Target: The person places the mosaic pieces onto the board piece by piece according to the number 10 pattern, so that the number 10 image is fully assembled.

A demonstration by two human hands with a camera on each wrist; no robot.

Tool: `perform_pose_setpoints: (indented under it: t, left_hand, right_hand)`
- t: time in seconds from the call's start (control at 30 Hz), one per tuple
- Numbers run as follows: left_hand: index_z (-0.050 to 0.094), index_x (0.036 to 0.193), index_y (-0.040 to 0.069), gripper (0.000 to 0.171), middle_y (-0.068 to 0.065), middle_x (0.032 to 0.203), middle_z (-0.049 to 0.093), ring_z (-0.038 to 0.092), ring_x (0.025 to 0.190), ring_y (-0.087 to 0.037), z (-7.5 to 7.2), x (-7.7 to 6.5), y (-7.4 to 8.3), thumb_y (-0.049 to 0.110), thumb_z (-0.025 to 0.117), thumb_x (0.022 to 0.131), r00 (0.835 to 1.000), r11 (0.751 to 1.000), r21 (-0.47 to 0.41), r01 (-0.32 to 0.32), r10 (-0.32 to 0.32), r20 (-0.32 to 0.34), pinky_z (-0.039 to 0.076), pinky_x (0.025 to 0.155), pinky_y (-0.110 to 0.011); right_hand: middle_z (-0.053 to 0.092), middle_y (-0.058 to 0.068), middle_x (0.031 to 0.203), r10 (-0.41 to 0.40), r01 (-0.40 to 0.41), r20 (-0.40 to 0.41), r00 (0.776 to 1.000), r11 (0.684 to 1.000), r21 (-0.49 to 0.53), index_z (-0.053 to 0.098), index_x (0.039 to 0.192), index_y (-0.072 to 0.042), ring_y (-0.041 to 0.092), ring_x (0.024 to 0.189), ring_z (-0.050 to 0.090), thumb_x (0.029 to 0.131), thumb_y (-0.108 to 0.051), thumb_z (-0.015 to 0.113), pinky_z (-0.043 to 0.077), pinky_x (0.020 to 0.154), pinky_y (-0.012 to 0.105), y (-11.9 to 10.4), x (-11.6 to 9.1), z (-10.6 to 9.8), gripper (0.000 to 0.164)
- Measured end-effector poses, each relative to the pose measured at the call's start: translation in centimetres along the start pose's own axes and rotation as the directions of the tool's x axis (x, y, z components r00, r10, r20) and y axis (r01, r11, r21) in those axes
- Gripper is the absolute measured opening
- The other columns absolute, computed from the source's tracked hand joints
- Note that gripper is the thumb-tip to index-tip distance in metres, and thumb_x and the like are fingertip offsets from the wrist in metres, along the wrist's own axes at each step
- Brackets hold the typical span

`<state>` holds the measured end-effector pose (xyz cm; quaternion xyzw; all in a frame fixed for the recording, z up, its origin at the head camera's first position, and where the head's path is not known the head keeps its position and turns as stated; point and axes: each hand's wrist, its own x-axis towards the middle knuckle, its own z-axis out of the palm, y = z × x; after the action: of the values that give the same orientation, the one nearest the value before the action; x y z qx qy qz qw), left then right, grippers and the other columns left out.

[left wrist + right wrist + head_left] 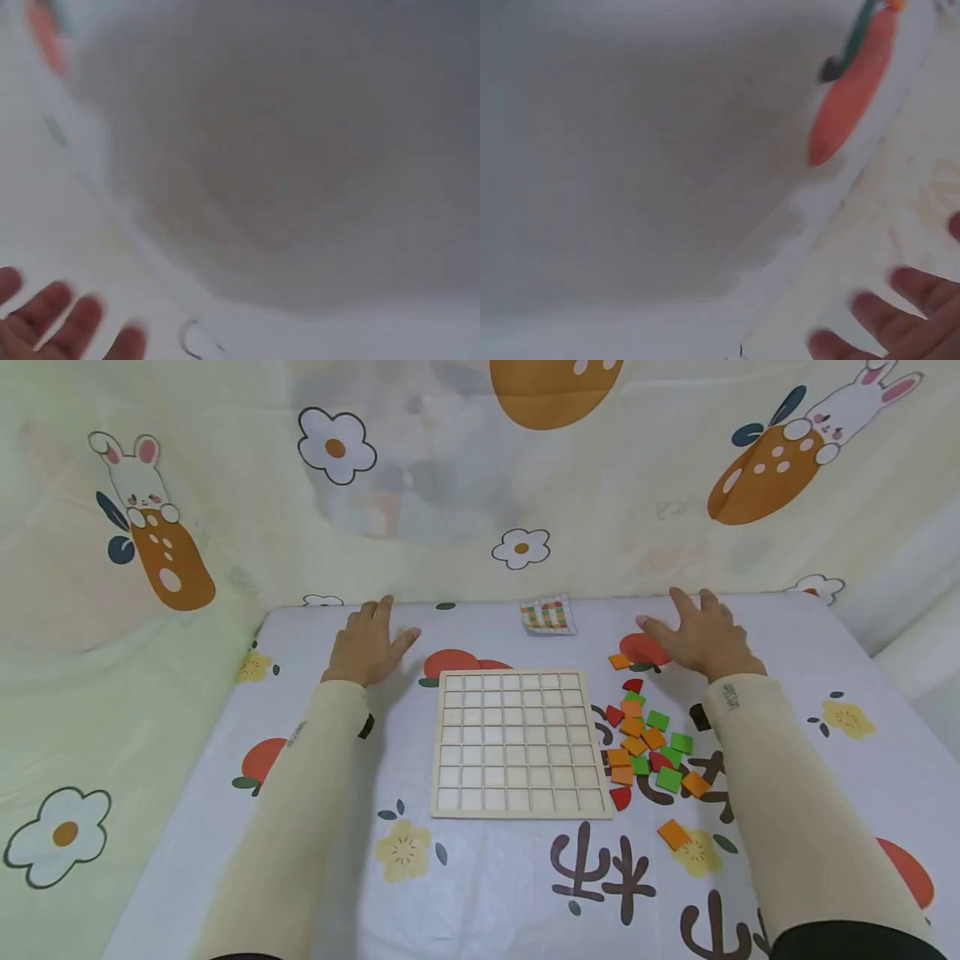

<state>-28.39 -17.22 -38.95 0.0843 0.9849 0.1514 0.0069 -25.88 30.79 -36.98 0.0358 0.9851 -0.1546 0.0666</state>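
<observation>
both hands lie flat on the cloth-covered bench (480,893), fingers straight and spread, holding nothing. the left hand (367,643) rests palm down just left of the wooden grid board (519,743), whose square cells are unfilled. the right hand (701,635) rests beyond the heap of coloured tiles (648,747), its thumb near one stray orange tile (619,661). the heap of red, green and orange pieces sits just right of the board. a small pattern card (548,616) lies at the far edge, between the hands. both wrist views are blurred, showing only fingertips (71,330) over the cloth.
</observation>
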Motion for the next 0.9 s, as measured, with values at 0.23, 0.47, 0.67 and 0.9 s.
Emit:
perform_pose_setpoints:
  t: [0.23, 0.47, 0.67, 0.9]
  left_hand:
    - [0.039, 0.154, 0.003, 0.068, -0.020, 0.133, 0.057, 0.062, 0.111, -0.034, -1.7, -2.2, 1.0, 0.031, 0.068, 0.099, 0.977, 0.924, -0.354, 0.143, -0.075, 0.200, 0.052, 0.098, -0.051]
    - [0.051, 0.141, 0.003, 0.053, -0.015, 0.114, 0.061, 0.068, 0.085, -0.021, -0.2, -4.5, 2.2, 0.022, 0.074, 0.097, 0.922, 0.848, -0.456, 0.272, -0.093, 0.376, 0.056, 0.084, -0.033]
    - [0.053, 0.132, 0.003, 0.048, -0.014, 0.108, 0.062, 0.071, 0.076, -0.019, 1.4, -6.2, 3.1, 0.022, 0.076, 0.095, 0.897, 0.809, -0.486, 0.329, -0.107, 0.429, 0.058, 0.076, -0.029]
    - [0.053, 0.127, 0.005, 0.046, -0.013, 0.093, 0.067, 0.069, 0.066, -0.019, 2.4, -7.4, 4.2, 0.024, 0.078, 0.093, 0.887, 0.789, -0.491, 0.369, -0.140, 0.441, 0.059, 0.066, -0.026]
  right_hand:
    - [0.061, 0.028, 0.124, -0.031, -0.002, 0.168, 0.985, 0.982, 0.190, 0.055, 0.137, 0.000, 0.042, 0.105, 0.058, 0.103, -0.036, 0.062, 0.055, 0.086, 0.052, -0.4, -0.8, 0.1, 0.051]
    - [0.070, 0.014, 0.096, -0.063, 0.021, 0.219, 0.974, 0.981, 0.191, 0.068, 0.120, 0.001, 0.026, 0.082, 0.063, 0.098, -0.029, 0.069, 0.052, 0.072, 0.033, -0.5, -1.5, 1.6, 0.036]
    - [0.068, 0.014, 0.100, -0.051, 0.003, 0.255, 0.966, 0.982, 0.186, 0.073, 0.116, -0.001, 0.031, 0.092, 0.057, 0.097, -0.029, 0.071, 0.051, 0.080, 0.041, -0.7, -1.6, 2.2, 0.034]
    - [0.071, 0.015, 0.104, -0.079, 0.045, 0.240, 0.968, 0.989, 0.142, 0.078, 0.106, -0.003, 0.034, 0.099, 0.053, 0.095, -0.021, 0.073, 0.051, 0.081, 0.042, -1.4, -1.8, 2.2, 0.022]
